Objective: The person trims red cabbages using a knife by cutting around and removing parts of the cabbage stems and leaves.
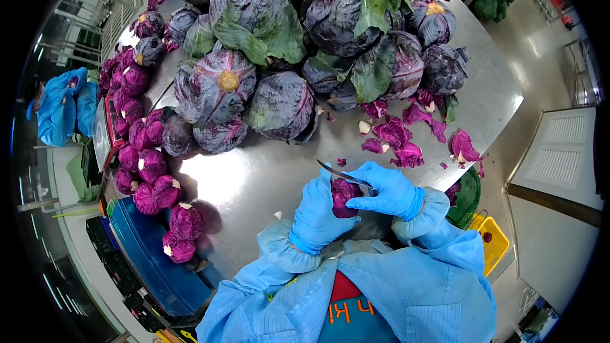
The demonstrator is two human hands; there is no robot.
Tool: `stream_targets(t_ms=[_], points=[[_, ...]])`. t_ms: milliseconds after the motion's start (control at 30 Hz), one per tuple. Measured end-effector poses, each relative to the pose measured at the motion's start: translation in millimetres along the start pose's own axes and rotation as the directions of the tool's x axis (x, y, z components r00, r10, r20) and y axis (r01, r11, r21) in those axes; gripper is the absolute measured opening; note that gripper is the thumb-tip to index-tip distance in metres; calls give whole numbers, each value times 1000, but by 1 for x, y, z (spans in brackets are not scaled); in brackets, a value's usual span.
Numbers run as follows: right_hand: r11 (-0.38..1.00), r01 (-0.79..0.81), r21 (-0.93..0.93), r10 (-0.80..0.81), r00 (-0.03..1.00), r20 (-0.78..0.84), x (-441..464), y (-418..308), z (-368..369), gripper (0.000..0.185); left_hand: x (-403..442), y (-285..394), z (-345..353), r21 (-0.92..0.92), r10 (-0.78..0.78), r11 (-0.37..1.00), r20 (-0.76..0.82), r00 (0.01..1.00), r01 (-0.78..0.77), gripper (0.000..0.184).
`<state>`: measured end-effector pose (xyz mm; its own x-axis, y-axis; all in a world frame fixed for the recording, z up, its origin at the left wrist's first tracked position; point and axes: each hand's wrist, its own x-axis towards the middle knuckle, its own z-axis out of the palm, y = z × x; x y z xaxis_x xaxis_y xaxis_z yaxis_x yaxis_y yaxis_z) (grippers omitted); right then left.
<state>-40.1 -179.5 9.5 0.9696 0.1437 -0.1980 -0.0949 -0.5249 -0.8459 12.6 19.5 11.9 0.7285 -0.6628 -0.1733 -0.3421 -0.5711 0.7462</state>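
Note:
In blue gloves, both of my hands are close together over the metal table's near part. My left hand is wrapped round the left side of a small purple cabbage. A knife with a dark curved blade is held in my right hand, its tip pointing left above the cabbage. The right thumb touches the cabbage's right side. The knife's handle is hidden in the right hand.
Large unpeeled cabbages are heaped across the metal table. Peeled purple cabbages line its left side. Cut leaves lie right of centre. A green basket and yellow crate stand beyond the right edge.

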Motion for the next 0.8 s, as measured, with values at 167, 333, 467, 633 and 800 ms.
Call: stream_targets(t_ms=[167,333,467,633,800], points=[[985,93,-145,-105,991,-77,-5,7,11,52,-4,-3,1,0,17,1000,10,1000,-17,110],[879,144,-454,-288,921,-264,-6,27,20,35,-5,-5,2,-13,34,999,79,996,-33,118],[952,64,-300,-209,853,-479,-4,56,19,18,-4,7,-6,-82,38,996,93,995,-30,117],[969,-98,-225,-51,816,-576,-5,69,21,16,-4,1,-8,-105,128,986,11,992,-126,106],[918,-228,-326,-27,781,-624,-5,88,19,12,-7,-6,-9,-265,155,952,-7,988,-151,94]])
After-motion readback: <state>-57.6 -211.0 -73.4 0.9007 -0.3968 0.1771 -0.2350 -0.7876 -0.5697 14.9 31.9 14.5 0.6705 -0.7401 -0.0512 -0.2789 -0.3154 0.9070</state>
